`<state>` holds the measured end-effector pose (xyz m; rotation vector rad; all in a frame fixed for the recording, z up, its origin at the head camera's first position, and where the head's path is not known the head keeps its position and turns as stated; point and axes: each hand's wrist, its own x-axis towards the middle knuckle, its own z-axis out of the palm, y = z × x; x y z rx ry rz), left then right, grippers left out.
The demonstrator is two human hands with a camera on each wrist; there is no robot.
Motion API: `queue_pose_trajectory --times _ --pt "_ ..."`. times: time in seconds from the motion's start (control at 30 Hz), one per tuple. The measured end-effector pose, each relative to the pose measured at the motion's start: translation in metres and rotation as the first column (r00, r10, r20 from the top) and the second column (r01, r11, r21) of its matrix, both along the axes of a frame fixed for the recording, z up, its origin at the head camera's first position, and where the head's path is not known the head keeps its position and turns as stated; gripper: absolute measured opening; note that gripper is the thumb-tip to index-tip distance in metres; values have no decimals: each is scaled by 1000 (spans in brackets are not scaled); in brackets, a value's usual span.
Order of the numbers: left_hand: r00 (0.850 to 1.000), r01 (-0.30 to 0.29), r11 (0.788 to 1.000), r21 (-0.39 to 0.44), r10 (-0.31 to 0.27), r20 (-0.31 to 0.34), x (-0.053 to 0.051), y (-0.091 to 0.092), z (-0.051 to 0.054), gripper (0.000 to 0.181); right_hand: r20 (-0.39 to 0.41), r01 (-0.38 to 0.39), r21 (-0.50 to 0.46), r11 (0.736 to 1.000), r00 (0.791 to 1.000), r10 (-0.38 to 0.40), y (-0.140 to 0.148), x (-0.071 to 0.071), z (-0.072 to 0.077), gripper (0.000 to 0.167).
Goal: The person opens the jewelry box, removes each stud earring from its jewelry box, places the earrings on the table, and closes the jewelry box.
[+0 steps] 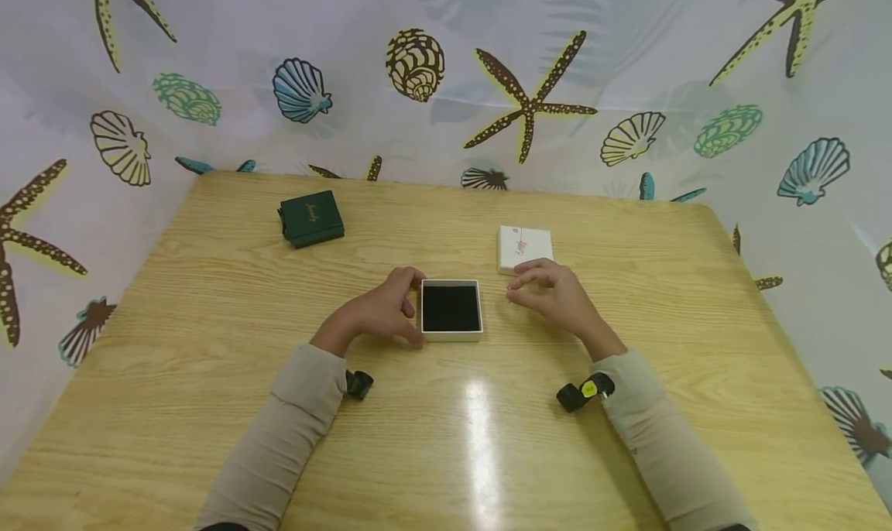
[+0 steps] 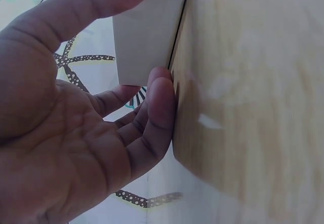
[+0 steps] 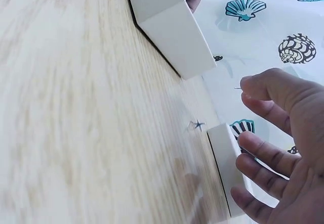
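Note:
A white open box [image 1: 451,336] with a black inner pad [image 1: 451,309] rests on the table. My left hand [image 1: 379,306] grips its left side, thumb at the near corner and a finger at the far corner. To the right of the box, my right hand [image 1: 557,299] is raised above the table. Its thumb and index finger pinch a tiny, thin pin-like thing [image 3: 237,88], too small to tell its kind; the other fingers are spread. Just behind that hand lies a white lid [image 1: 526,244] with a pink print.
A dark green box [image 1: 312,218] with gold lettering sits at the back left of the wooden table [image 1: 209,345]. Behind the table hangs a white cloth [image 1: 362,128] with shells and starfish. Both wrists wear a black camera strap [image 1: 358,384].

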<state>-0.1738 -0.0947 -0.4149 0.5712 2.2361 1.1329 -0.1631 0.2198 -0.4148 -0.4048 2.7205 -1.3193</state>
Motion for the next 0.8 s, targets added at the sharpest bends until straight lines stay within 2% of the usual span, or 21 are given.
queue_pose_trajectory --times 0.43,0.8 --pt "1000 12 1000 0 -12 -13 -1 0 -2 89 1 26 55 998 1000 -27 18 1 -9 13" --pt "1000 5 1000 2 -5 5 0 -1 -1 87 27 46 49 998 999 -47 19 2 -16 14"
